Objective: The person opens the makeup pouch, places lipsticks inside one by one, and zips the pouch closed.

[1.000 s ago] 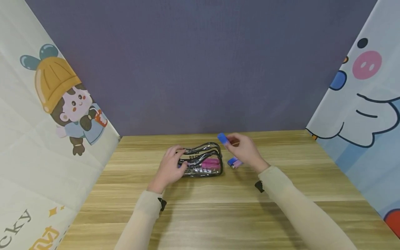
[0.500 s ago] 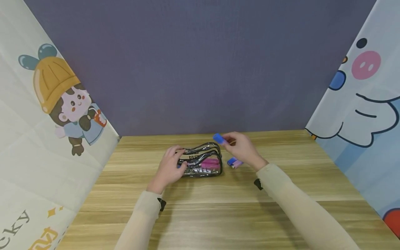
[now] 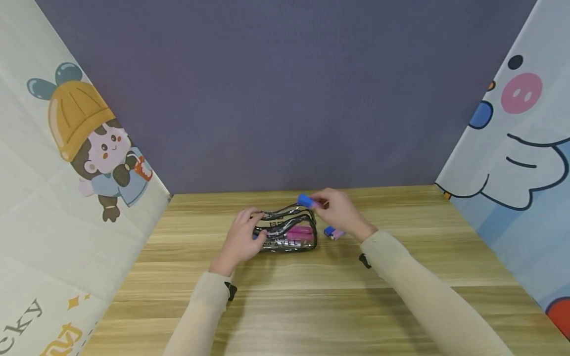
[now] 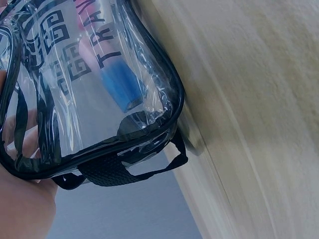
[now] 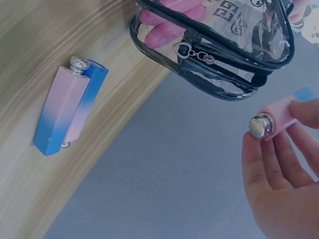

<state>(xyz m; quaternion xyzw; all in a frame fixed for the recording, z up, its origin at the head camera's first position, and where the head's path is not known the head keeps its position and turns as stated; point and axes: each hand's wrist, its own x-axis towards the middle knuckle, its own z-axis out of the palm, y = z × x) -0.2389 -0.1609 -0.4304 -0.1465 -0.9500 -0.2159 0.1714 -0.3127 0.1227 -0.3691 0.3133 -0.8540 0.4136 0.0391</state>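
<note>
Clear zip pouch [image 3: 285, 242] with black trim sits on the wood-grain surface [image 3: 285, 306], left hand [image 3: 240, 237] at its left end with the grip holding the edge. Couple of pink tubes [image 3: 300, 233] show through the right half. Next, a pink-and-blue tube [image 3: 306, 200] is up near the pouch's right end, two loose tubes [image 3: 334, 232] lie together just right of the pouch, and the right hand [image 3: 339, 212] has that upper one pinched in its grip.

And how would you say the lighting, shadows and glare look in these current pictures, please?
Head view: soft shadows on the table beside the left sleeve and right sleeve; left wrist view: white glare streaks on the clear bag; right wrist view: a muted, slightly bluish cast, with bright highlights on the silver end of the held tube.
</note>
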